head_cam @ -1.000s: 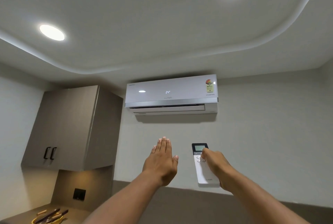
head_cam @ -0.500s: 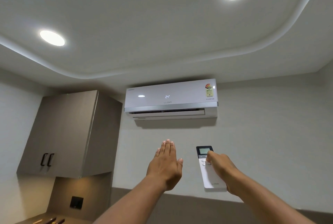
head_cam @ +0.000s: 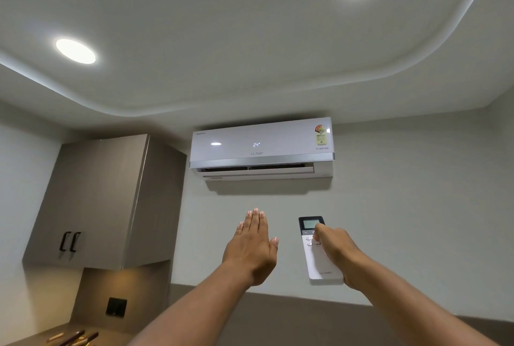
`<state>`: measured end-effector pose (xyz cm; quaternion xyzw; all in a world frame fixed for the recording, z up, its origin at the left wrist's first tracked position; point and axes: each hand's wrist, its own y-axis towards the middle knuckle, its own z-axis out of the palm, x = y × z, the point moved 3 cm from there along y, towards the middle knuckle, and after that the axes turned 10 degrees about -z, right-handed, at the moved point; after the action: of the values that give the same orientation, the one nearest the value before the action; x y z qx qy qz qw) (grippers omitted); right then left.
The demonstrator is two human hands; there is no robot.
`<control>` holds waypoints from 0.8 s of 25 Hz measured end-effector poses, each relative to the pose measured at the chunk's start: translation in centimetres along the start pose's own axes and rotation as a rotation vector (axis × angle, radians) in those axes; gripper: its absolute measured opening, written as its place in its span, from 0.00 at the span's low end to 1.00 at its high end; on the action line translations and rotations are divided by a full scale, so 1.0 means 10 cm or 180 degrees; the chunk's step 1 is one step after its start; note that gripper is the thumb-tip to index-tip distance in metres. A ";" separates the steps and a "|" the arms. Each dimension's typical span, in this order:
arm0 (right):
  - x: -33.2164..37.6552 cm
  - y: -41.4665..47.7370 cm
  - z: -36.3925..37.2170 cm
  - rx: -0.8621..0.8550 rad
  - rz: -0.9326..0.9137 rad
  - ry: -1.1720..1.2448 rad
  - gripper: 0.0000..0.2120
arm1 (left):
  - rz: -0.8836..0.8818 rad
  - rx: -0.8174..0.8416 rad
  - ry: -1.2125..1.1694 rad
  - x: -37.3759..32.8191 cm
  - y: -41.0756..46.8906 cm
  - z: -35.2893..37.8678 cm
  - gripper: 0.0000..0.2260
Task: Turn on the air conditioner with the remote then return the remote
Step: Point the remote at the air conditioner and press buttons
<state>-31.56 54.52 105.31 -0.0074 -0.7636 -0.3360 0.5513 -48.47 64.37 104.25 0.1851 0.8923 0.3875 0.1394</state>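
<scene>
A white air conditioner (head_cam: pixel 261 148) hangs high on the wall, its front showing 24 and its lower flap open. Below it, my right hand (head_cam: pixel 338 252) holds a white remote (head_cam: pixel 319 259) upright, pointed up at the unit, with my thumb on the buttons under its small screen. My left hand (head_cam: pixel 254 245) is raised beside it, flat, fingers together and pointing up, holding nothing.
A brown wall cupboard (head_cam: pixel 103 204) with two black handles hangs at the left. Under it is a lit counter (head_cam: pixel 41 336) with several wooden utensils (head_cam: pixel 75 337) and a black wall socket (head_cam: pixel 116 306). Two round ceiling lights (head_cam: pixel 75 51) are on.
The view shifted slightly; the flap on the air conditioner looks a little more open. Both hands keep their poses, the right still on the remote.
</scene>
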 end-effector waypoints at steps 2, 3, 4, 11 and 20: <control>-0.01 0.00 0.02 0.0004 0.0012 0.0019 0.08 | -0.0009 0.0003 0.0006 0.03 0.00 0.01 0.30; -0.01 0.00 0.03 0.0002 0.0022 0.0026 0.08 | -0.0013 0.0013 0.0012 0.05 0.00 0.01 0.30; -0.01 0.00 0.04 0.0000 0.0028 0.0029 0.08 | -0.0016 0.0023 0.0014 0.07 0.00 0.01 0.30; -0.05 0.00 0.15 0.0040 0.0063 0.0036 0.07 | -0.0028 0.0067 0.0014 0.13 -0.02 0.03 0.29; -0.04 -0.03 0.19 0.0022 0.0070 0.0010 0.07 | -0.0038 0.0077 -0.0024 0.19 -0.02 0.06 0.29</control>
<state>-33.16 55.41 104.53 -0.0133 -0.7638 -0.3273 0.5562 -49.99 65.47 103.48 0.1829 0.8975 0.3751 0.1428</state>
